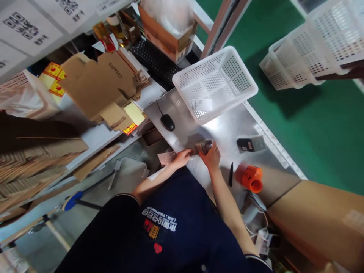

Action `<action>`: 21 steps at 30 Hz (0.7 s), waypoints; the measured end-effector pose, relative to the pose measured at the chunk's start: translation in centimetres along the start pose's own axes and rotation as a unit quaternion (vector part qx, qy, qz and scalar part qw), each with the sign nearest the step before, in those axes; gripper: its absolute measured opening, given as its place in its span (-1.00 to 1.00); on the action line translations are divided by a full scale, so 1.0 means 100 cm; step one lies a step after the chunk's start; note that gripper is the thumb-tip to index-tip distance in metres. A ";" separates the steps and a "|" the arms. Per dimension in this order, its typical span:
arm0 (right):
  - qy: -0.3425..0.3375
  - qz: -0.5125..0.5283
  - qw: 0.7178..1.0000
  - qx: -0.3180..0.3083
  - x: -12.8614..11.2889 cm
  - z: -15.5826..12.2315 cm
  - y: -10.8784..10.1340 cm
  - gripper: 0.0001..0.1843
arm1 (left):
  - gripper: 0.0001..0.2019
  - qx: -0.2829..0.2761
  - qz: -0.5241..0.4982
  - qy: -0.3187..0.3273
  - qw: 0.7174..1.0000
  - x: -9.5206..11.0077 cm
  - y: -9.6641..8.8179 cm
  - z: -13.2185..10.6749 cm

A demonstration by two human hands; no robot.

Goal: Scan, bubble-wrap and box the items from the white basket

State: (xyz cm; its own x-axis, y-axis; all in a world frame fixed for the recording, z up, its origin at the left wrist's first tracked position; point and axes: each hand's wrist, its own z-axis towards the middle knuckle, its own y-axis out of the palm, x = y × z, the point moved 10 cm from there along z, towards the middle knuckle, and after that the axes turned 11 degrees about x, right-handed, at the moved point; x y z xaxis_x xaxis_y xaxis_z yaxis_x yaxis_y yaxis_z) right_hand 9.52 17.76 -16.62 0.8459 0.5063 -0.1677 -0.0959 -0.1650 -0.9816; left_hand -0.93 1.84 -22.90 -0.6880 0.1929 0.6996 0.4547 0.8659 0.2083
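At the near edge of the metal worktable (227, 129): left hand (183, 155), fingers drawn together, tips against the left end of a small brown package (202, 145). Pinching or merely touching: cannot tell.

Over the right end of the same package: right hand (212, 156), fingers pressed together and curled down around it.

Location of the small brown package: between both hands, close to the front edge of the worktable, just ahead of the torso. Contact with the surface not discernible.

Beneath the left wrist: pink patterned sheet (167, 157), overhanging the table edge.

Right of the right hand, well apart from it: small black box (245, 145). Nearer the body: slim black tool (231, 174), lying flat, and just beside it an orange tape dispenser (250, 177).

Behind the hands: black computer mouse (167, 122) and white perforated basket (241, 81), upright, with a paper slip (201, 104) inside.

On the shelf at left: flattened cardboard cartons (99, 83).
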 end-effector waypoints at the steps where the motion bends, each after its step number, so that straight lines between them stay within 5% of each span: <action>1: -0.008 -0.002 1.000 -0.006 0.004 0.005 0.001 0.08 | -0.58 -0.005 -0.006 -0.009 1.000 -0.001 0.003 0.001; 8: 0.009 -0.020 1.000 0.008 0.031 0.042 -0.004 0.03 | -0.63 -0.025 -0.071 -0.117 0.990 -0.011 0.028 0.015; 13: 0.032 -0.016 0.999 0.024 0.032 0.045 -0.008 0.02 | -0.73 -0.024 -0.107 -0.160 0.981 -0.013 0.022 0.013; 17: 0.039 -0.027 0.997 0.061 0.018 0.033 -0.016 -0.05 | -0.80 0.008 -0.059 -0.146 0.988 -0.016 -0.017 0.004; 21: 0.042 -0.034 0.995 0.089 0.000 0.022 -0.024 -0.11 | -0.67 0.189 0.069 -0.057 0.978 -0.007 -0.107 -0.003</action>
State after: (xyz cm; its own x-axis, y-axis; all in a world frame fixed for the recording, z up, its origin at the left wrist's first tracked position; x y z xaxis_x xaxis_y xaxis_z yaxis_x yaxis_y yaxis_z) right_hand 8.65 20.03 -14.43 0.8935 0.4377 -0.1003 -0.1223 0.0223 -0.9922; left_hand -5.11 -7.74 -25.43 -0.7027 0.3521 0.6182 0.3218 0.9323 -0.1652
